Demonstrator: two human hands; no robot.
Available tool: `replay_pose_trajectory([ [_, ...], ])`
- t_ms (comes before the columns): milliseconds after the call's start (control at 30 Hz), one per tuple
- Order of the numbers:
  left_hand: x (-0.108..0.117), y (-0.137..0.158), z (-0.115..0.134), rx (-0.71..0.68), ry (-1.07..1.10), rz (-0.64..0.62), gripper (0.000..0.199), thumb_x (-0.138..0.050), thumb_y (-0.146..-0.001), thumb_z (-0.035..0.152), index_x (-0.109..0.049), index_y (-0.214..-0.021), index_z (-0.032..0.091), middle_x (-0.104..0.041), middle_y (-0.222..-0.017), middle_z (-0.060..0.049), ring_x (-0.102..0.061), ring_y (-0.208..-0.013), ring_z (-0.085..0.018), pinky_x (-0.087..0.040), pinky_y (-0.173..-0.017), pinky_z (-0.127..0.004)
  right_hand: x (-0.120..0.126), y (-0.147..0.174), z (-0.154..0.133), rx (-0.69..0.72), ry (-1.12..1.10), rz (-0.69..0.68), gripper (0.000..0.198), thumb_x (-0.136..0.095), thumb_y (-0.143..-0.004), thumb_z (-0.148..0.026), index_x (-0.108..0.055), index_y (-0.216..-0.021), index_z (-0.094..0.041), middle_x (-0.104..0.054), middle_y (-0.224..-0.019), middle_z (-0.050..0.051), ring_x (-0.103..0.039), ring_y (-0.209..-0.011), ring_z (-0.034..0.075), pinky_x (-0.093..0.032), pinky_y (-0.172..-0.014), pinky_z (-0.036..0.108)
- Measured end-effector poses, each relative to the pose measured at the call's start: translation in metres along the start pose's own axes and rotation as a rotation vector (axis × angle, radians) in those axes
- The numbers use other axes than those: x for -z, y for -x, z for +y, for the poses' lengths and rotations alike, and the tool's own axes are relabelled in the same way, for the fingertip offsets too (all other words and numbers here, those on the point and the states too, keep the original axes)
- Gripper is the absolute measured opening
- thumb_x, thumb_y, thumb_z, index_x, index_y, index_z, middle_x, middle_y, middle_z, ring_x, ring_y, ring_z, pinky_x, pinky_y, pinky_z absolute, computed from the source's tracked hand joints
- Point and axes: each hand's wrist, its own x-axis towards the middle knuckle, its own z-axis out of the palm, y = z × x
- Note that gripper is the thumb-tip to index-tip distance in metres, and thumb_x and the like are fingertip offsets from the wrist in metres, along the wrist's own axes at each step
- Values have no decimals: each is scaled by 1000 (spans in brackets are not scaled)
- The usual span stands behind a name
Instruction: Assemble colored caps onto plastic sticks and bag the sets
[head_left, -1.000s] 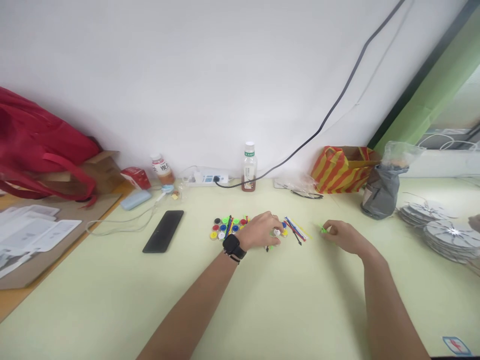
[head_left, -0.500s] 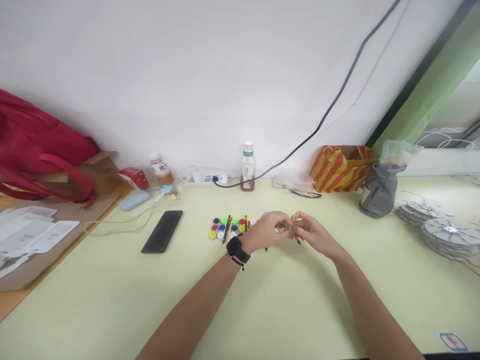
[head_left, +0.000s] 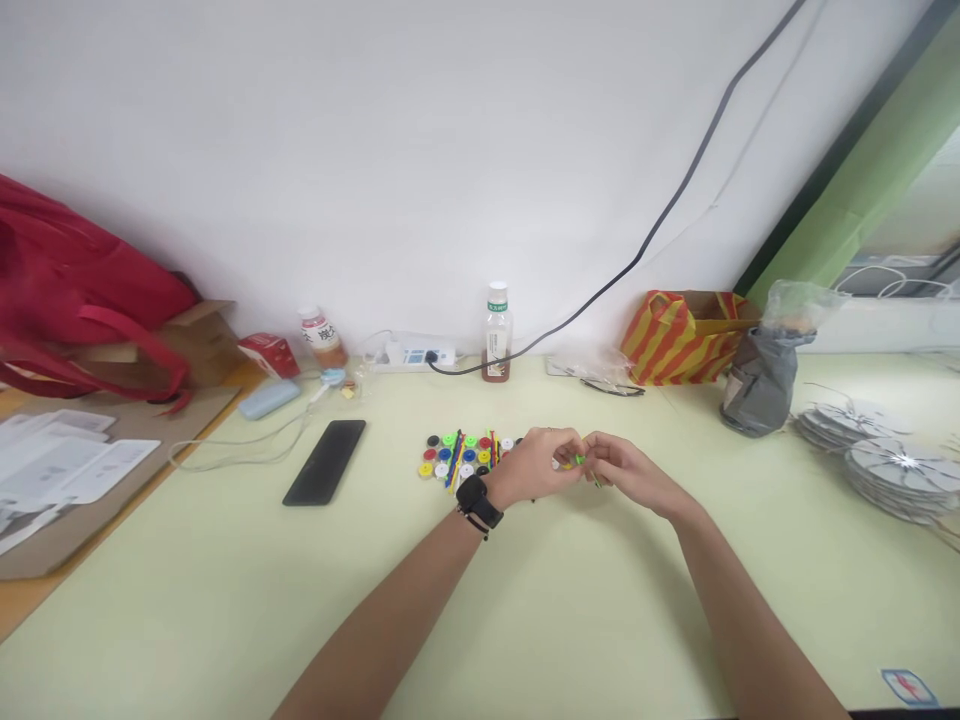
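Note:
My left hand (head_left: 541, 465), with a black watch on its wrist, is closed in a pinch on a small green piece (head_left: 580, 460). Fingertip to fingertip with it, my right hand (head_left: 626, 472) pinches at the same green piece, and a thin green end pokes out below its fingers. The piece's exact kind is too small to make out. Left of my hands, round coloured discs (head_left: 466, 456) lie in rows on the table, with thin coloured sticks (head_left: 454, 462) between them. My left hand hides some of these.
A black phone (head_left: 324, 463) lies left of the discs. Behind stand a drink bottle (head_left: 496, 335) and a power strip (head_left: 409, 355). At the right are a striped bag (head_left: 679, 338), a grey bag (head_left: 759, 385) and stacked metallic discs (head_left: 904, 475). A red bag (head_left: 82, 275) sits far left.
My fingers have shifted slightly around the green piece. The yellow-green strand above my right fingers no longer shows, and a green end now shows below them.

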Motion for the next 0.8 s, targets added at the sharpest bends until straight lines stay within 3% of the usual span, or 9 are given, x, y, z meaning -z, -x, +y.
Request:
replay_pose_trajectory([
  [133,2,1,3,-15,-29,-4,12,-67,-81,18,-62,-92,19,-71,-85,0,-65,-79,-15,-52,-76,-25,1,0,1,0,-32,-16,6,-56,-81,-23,-58,-86,-21,-65,-74,1,-60,-68,17,-47,-67,31],
  [367,-9,-1,6,-45,-69,-44,7,-64,-82,18,-62,-88,19,-68,-80,1,-61,-73,-14,-48,-70,-25,-2,-1,3,54,86,27,5,-50,-83,-23,-54,-82,-21,-58,-78,-1,-50,-69,14,-41,-64,28],
  [500,-10,1,4,-26,-137,-63,6,-67,-78,18,-61,-79,19,-66,-74,1,-59,-67,-13,-46,-65,-24,12,-6,22,46,178,233,11,-50,-84,-28,-44,-77,-23,-45,-67,-5,-44,-61,14,-36,-57,26],
  [567,-9,1,1,-37,-161,-90,7,-68,-78,19,-62,-78,18,-66,-74,0,-60,-68,-14,-46,-64,-24,25,-8,37,22,237,352,7,-48,-87,-31,-49,-87,-23,-43,-64,-6,-42,-57,14,-34,-54,27],
  [667,-12,2,-3,-66,-208,-160,7,-67,-81,20,-69,-88,18,-73,-85,-3,-65,-77,-16,-49,-72,-26,44,-10,59,-69,474,517,18,-49,-86,-31,-57,-100,-23,-45,-60,-6,-46,-56,17,-35,-56,28],
  [800,-17,4,-8,-92,-343,-252,17,-64,-86,19,-75,-99,19,-76,-100,-6,-67,-96,-21,-47,-90,-31,57,-6,79,-136,692,416,26,-50,-91,-41,-62,-107,-24,-62,-68,0,-59,-66,20,-40,-61,30],
])
